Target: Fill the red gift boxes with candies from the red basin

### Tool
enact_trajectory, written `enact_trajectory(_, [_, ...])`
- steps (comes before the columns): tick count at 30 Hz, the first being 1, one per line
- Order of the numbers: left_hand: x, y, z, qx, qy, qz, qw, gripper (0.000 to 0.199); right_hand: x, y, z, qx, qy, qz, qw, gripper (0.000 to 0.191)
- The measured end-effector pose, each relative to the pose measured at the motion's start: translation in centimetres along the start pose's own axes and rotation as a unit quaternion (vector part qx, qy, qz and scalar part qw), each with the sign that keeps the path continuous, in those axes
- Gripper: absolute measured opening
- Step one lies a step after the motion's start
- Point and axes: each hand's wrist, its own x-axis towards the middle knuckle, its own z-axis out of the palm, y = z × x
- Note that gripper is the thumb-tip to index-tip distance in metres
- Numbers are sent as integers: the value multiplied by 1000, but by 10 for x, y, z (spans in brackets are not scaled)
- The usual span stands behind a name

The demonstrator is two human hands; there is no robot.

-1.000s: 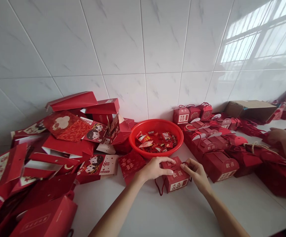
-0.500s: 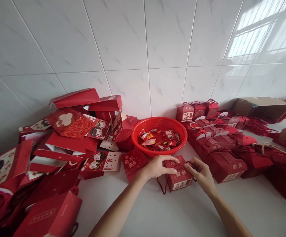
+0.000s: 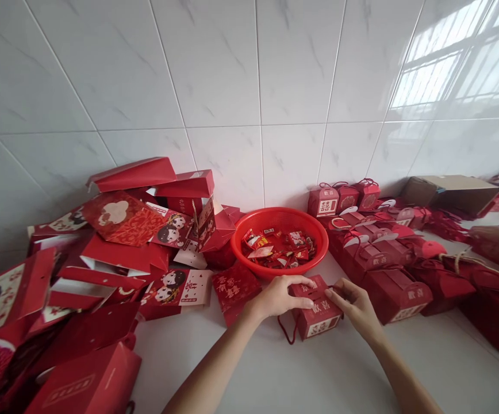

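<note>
A small red gift box (image 3: 322, 313) with pale lettering rests on the white table between my hands, its top closed. My left hand (image 3: 279, 298) grips the box from its left side, thumb and fingers on the top. At the right end of the top, my right hand (image 3: 353, 302) has thumb and fingertips pinched together by the cord hole; a bit of dark red cord shows there. A loop of dark red cord (image 3: 291, 335) hangs from the box's left side onto the table. Just behind stands a red basket (image 3: 249, 267) holding wrapped sweets (image 3: 296, 238).
Open and flattened red boxes (image 3: 115, 253) are heaped at the left. Rows of closed red boxes (image 3: 379, 253) fill the right, with a cardboard box (image 3: 452, 192) behind them. Another person's hand (image 3: 497, 244) is at the right edge. A tiled wall stands behind.
Both my hands keep their places on the box, with only slight movement. The other person's hand at the right edge has shifted left and reaches further into view. The view has shifted slightly.
</note>
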Motion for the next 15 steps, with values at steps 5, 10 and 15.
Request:
enact_trajectory(5, [-1, 4, -1, 44, 1, 6, 999, 49, 0, 1, 1, -16, 8, -17, 1000, 57])
enact_trajectory(10, [-17, 19, 3, 195, 23, -13, 981, 54, -2, 5, 2, -19, 20, -7, 1000, 58])
enact_trajectory(15, [-32, 36, 9, 322, 40, -50, 944, 52, -6, 4, 4, -35, 15, -11, 999, 56])
